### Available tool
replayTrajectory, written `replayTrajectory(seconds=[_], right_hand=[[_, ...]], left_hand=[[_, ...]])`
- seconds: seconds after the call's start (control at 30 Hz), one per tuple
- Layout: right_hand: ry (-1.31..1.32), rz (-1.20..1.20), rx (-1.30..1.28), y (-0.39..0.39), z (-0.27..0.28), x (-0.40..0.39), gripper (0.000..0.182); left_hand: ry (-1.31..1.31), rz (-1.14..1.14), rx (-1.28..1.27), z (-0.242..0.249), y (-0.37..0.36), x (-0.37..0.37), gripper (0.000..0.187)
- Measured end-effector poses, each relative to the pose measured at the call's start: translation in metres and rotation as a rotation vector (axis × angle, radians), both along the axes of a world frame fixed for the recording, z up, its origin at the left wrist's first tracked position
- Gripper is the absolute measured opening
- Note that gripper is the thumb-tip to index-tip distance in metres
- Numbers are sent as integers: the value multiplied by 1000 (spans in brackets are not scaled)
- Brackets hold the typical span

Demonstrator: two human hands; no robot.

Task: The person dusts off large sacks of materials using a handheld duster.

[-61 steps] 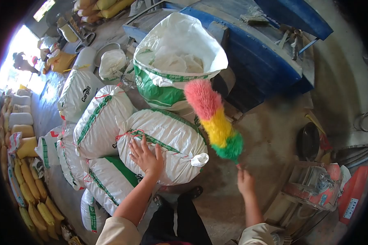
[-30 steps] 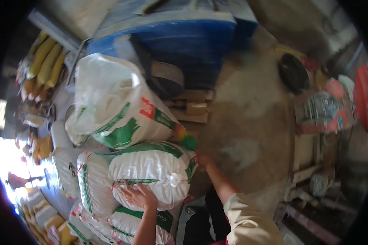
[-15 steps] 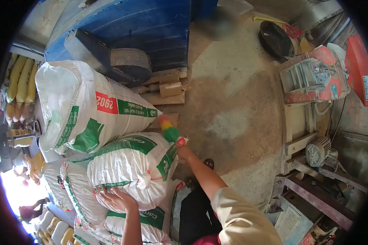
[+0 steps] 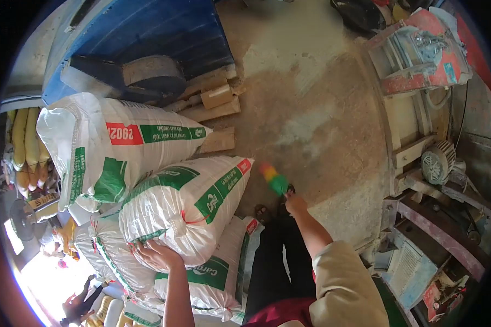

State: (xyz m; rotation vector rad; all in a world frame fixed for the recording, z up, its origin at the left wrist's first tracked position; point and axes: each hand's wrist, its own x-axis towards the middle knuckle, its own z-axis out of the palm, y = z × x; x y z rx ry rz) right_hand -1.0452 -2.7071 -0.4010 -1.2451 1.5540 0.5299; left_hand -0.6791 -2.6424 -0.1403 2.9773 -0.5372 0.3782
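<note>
My right hand (image 4: 295, 205) is closed on the handle of a rainbow-coloured duster (image 4: 275, 179), held out over the floor to the right of the sacks. With fingers spread, my left hand (image 4: 157, 255) rests on the lower side of a plump white Cargill sack (image 4: 166, 210), near its edge. Red string ties that sack, and green bands cross it. Above it in the view lies a larger open-topped white sack (image 4: 131, 117) with a red label. Beneath my left arm are more tied white sacks (image 4: 114, 259) and another Cargill sack (image 4: 229, 261).
Blue machinery (image 4: 147, 43) with wooden blocks (image 4: 218, 98) stands at upper left. On the right are a red machine (image 4: 420, 54), an electric motor (image 4: 438, 162) and a metal frame (image 4: 442, 234). Concrete floor (image 4: 305, 114) lies between. Another person (image 4: 82, 305) is at lower left.
My right hand and the duster have moved away from the sack, rightward over the floor. My left hand remains on the sack. The camera view has shifted.
</note>
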Motion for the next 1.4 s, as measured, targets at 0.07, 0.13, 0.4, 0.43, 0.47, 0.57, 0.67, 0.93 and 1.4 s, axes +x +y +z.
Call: replayTrajectory(seconds=[0.07,0.13,0.4,0.43,0.47,0.57,0.67,0.93,1.4], right_hand=[[-47,-49,-176,-18,25,23,45],[-219,-46,-139,-16,61,49,44],[-2,-54,-15,30,34,49,49],[-72,-106,-133,10,69,48,53],[-79,-87,-132,5,67,51,53],[-350,-255,-185,0,77,64,54],[-609,-364,-274,0,121,83,54],[25,35,-177,3,92,35,44],[-778,-266,-418,-144,198,189,38]], left_hand=[[-47,-43,-2,2,0,-1,52],[-4,-9,-58,0,1,0,53],[-4,6,-31,1,1,-2,53],[20,47,-11,6,-5,-5,53],[15,67,-11,6,-4,-6,53],[69,62,-42,11,-7,-9,53],[109,97,-93,15,-13,-15,54],[31,143,-49,7,-8,-11,53],[156,186,-103,27,-15,-16,54]])
